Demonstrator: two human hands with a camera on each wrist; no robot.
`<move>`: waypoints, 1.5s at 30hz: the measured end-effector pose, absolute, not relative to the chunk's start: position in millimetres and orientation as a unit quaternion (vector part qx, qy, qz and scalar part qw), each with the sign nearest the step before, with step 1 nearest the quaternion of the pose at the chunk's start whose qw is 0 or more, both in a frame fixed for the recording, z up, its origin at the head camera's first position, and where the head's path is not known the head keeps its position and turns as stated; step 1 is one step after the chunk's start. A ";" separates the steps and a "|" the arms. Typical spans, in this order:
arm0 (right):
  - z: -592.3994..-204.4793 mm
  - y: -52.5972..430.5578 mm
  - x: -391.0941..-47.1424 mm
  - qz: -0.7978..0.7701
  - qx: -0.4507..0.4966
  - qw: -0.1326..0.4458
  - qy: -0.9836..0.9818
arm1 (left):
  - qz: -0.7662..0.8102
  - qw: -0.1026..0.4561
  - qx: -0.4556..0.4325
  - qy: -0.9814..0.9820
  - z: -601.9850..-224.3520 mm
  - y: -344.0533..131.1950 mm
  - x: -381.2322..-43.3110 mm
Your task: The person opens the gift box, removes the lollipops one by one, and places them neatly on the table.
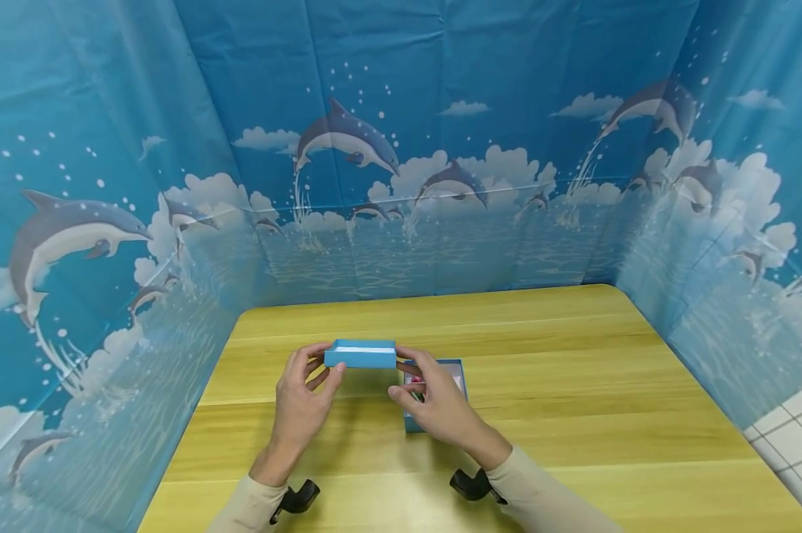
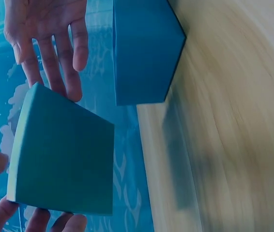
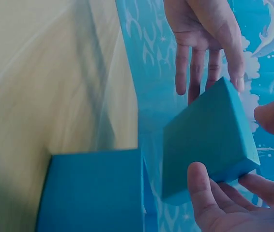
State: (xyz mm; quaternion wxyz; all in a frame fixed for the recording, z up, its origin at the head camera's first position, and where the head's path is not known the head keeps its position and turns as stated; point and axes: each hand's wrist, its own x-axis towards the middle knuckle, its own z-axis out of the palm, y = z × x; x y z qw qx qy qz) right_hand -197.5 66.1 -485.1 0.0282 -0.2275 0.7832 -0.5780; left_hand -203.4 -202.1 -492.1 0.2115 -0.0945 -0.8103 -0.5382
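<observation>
A blue box lid (image 1: 361, 358), its white inside showing, is held up above the table between two hands. My left hand (image 1: 301, 400) grips its left end, with the thumb at the lower front edge in the head view. My right hand (image 1: 443, 403) holds the right end with its fingers; its thumb stands apart from the lid. Beneath and behind the right hand, an open blue box (image 1: 463, 381) sits on the table. Something pink and green (image 1: 417, 379) lies inside it, mostly hidden by that hand. Both wrist views show the lid's plain outer face (image 2: 69, 154) up close.
The yellow wood-grain table (image 1: 574, 414) spreads around the box. A blue dolphin-print curtain (image 1: 401, 244) hangs around its back and sides. Black wrist mounts (image 1: 297, 497) sit at both cuffs. White floor tiles (image 1: 790, 440) show at the far right.
</observation>
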 end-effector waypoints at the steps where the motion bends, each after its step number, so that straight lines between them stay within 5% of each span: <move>1: -486.4 64.2 -197.8 -0.580 -0.226 0.031 0.782 | -0.534 0.212 -0.093 -0.813 -492.1 -204.2 -203.2; 45: -517.1 6.1 -186.8 -0.510 -0.199 0.132 0.826 | -0.353 0.034 0.015 -0.935 -511.1 -263.5 -199.2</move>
